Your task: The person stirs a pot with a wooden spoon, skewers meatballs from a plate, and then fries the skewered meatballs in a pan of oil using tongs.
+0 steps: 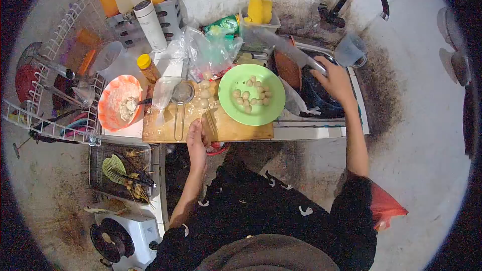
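As right hand [332, 79] holds knife [295, 54], bottle [151, 26], illegible lettering

Knife [296, 54] in right fingers [327, 64], skewer [202, 118] in left fingers [196, 128]

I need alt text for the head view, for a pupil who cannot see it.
A person's left hand holds a skewer of pale balls over a wooden board, while the right hand grips a blurred knife. A green plate of similar balls lies at the board's right end, an orange-and-white bowl at its left.
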Tool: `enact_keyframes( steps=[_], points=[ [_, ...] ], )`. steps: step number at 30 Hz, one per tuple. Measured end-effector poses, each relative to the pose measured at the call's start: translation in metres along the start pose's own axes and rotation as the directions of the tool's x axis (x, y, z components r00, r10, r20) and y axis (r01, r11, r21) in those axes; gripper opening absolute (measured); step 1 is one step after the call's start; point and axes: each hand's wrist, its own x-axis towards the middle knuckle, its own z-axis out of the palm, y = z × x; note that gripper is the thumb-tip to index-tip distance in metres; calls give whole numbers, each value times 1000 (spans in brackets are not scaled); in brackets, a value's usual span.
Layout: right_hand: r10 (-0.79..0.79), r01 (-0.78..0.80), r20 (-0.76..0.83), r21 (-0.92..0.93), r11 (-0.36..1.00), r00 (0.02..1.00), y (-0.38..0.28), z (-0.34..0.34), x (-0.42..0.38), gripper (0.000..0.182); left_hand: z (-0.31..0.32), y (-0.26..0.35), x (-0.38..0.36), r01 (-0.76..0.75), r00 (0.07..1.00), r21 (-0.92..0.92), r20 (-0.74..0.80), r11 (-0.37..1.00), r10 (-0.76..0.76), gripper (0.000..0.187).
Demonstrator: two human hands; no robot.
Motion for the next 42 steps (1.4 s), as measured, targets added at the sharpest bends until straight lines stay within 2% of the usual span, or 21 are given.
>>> enact_keyframes(
  steps=[1,2,3,4,5,7,9,10,13,14,21,23,32,42],
  points=[
    [147,-146,-6,88,985,989,-9,-8,-12,34,1,1,1,-1,1000,1,3,1000,1,22],
    [149,-148,-8,86,985,989,-7,-3,-23,34,3,2,3,-6,999,36,40,999,5,22],
    [9,19,-154,175,984,988,-4,8,-34,34,5,2,5,-14,997,70,77,997,8,22],
    [-118,196,-308,236,952,944,-7,10,-44,35,8,0,9,-14,997,68,79,998,9,22],
    [-14,75,-180,335,939,984,-16,10,-56,37,11,-4,14,-28,996,90,88,996,20,23],
    [-46,82,-147,243,967,988,-28,20,-75,38,17,-3,18,-40,995,113,96,993,29,23],
    [-32,55,-92,263,963,995,-39,26,-89,39,25,5,17,-22,977,114,212,993,-3,23],
    [-20,30,-38,278,960,999,-43,29,-94,40,28,4,18,-20,978,118,209,993,-6,23],
    [-44,65,-81,278,958,996,-50,41,-102,40,34,1,21,-2,976,84,217,996,-17,25],
    [-28,37,-46,197,980,999,-51,43,-104,40,36,1,22,-4,976,83,217,997,-14,25],
    [-50,61,-72,161,985,996,-47,58,-109,38,41,1,24,-15,980,57,198,998,3,23],
    [-115,123,-112,75,990,987,-47,57,-108,41,40,0,24,-26,979,64,202,998,12,24],
    [-129,137,-49,203,970,990,-44,57,-106,42,32,-2,26,-40,975,94,219,995,18,24],
    [-131,130,-5,164,978,991,-42,57,-111,44,32,-5,29,-59,977,120,209,991,33,24]
  ],
)
